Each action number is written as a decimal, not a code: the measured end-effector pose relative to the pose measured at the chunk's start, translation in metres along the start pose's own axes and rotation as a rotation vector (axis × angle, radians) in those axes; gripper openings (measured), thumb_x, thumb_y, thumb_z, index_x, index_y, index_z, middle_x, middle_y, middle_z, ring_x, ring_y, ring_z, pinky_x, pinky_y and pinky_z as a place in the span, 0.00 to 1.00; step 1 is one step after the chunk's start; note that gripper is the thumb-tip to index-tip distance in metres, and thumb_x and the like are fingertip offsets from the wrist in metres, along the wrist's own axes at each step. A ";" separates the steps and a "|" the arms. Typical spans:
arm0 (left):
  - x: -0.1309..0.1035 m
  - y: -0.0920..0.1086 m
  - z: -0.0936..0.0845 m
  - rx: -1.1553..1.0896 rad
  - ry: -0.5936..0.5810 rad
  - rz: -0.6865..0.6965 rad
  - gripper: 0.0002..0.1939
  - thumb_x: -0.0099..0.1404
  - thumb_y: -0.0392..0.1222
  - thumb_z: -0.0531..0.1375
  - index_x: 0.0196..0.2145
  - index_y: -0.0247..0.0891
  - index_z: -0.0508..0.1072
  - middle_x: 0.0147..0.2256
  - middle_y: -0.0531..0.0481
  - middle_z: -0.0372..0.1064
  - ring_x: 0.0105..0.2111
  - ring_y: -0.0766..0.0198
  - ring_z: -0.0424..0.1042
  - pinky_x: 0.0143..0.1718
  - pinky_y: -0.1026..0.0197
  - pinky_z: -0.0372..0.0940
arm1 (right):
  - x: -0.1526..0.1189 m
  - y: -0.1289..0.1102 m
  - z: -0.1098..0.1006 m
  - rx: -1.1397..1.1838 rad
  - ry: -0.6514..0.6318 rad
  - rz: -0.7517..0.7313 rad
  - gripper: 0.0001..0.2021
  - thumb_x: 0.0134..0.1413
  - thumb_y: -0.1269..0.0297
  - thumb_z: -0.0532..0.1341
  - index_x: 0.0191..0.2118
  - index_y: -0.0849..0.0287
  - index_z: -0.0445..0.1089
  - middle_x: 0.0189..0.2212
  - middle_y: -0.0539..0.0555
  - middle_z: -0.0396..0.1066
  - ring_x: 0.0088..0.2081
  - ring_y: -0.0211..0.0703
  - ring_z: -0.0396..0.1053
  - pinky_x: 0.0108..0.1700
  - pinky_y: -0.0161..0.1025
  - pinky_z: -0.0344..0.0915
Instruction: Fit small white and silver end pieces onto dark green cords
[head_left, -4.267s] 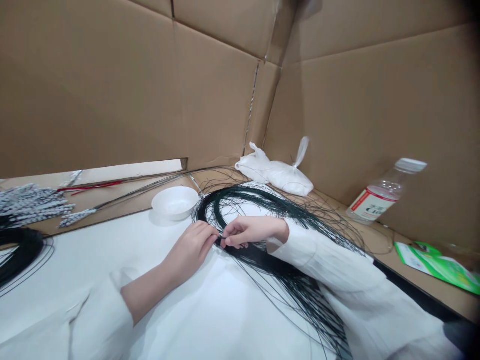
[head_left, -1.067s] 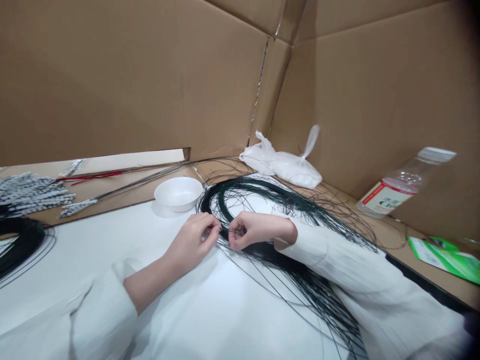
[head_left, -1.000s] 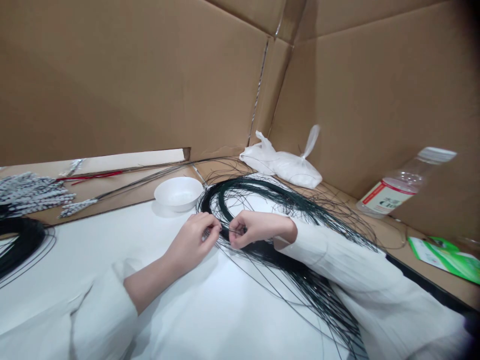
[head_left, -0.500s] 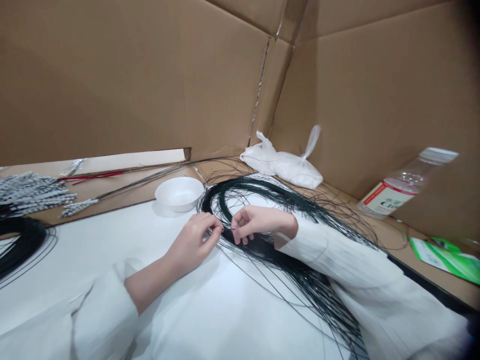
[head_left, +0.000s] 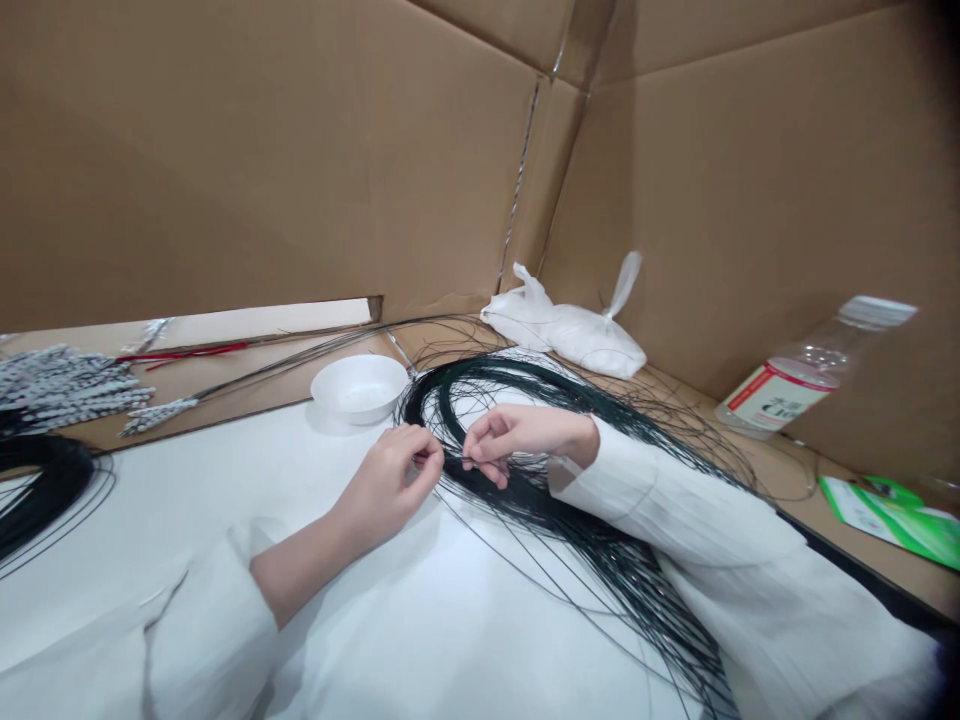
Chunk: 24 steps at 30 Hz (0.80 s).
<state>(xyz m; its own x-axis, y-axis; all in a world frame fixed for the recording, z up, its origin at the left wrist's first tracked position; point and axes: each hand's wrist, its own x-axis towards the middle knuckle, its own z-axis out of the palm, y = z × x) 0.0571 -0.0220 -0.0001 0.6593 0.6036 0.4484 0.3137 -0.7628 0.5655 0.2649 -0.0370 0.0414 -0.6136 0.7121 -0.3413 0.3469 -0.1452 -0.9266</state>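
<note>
A large bundle of thin dark green wires (head_left: 517, 490) lies curved across the white table, its loose ends fanning out towards the front right. Over the left part of its loop my left hand (head_left: 397, 470) is closed, thumb and forefinger pinched together. Just to its right, my right hand (head_left: 517, 437) pinches with thumb and fingertips while its other fingers curl loosely. A thin dark strand, seemingly one wire, shows at the fingertips of both hands, which are a small gap apart. Its full course is lost against the bundle behind.
A white bowl (head_left: 360, 388) stands behind my left hand. Further left lie white-and-dark fluffy stems (head_left: 64, 388) and another dark wire coil (head_left: 45, 485). White plastic bags (head_left: 577, 330) sit in the cardboard corner. On the right are a tilted bottle (head_left: 806, 375) and a green packet (head_left: 896, 520).
The fingers of my right hand have shifted slightly, with the thumb and forefinger drawn closer together. My left hand has barely moved, and the objects around are unchanged.
</note>
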 end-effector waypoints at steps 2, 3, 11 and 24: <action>0.000 0.000 0.000 0.015 -0.014 0.021 0.09 0.64 0.37 0.49 0.27 0.38 0.64 0.26 0.52 0.62 0.29 0.64 0.60 0.35 0.60 0.55 | 0.000 0.000 0.000 -0.022 -0.006 0.007 0.13 0.53 0.60 0.57 0.34 0.68 0.67 0.17 0.47 0.65 0.20 0.31 0.66 0.25 0.29 0.61; 0.001 0.000 0.000 0.026 -0.024 0.030 0.09 0.64 0.38 0.48 0.28 0.38 0.65 0.26 0.52 0.62 0.30 0.64 0.60 0.35 0.59 0.55 | 0.000 0.000 0.001 -0.033 -0.008 0.007 0.13 0.53 0.60 0.56 0.34 0.69 0.68 0.17 0.47 0.63 0.20 0.31 0.65 0.25 0.29 0.61; 0.002 0.002 -0.002 0.092 0.021 -0.002 0.11 0.65 0.39 0.46 0.26 0.38 0.63 0.26 0.52 0.62 0.29 0.63 0.61 0.36 0.59 0.55 | -0.024 -0.018 -0.013 -0.138 -0.089 0.008 0.15 0.56 0.58 0.53 0.36 0.67 0.68 0.13 0.41 0.51 0.15 0.27 0.52 0.23 0.30 0.62; 0.002 -0.006 -0.007 0.071 0.113 -0.075 0.10 0.64 0.40 0.47 0.26 0.39 0.62 0.27 0.52 0.65 0.31 0.62 0.63 0.38 0.60 0.55 | -0.163 -0.045 -0.038 -0.454 0.548 0.163 0.16 0.53 0.53 0.55 0.31 0.62 0.68 0.17 0.45 0.53 0.17 0.28 0.48 0.17 0.30 0.45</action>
<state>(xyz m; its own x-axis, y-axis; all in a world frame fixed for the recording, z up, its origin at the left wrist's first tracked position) 0.0517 -0.0147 0.0015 0.5520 0.6789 0.4842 0.4097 -0.7265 0.5516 0.3764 -0.1205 0.1448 -0.1272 0.9647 -0.2305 0.7366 -0.0637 -0.6733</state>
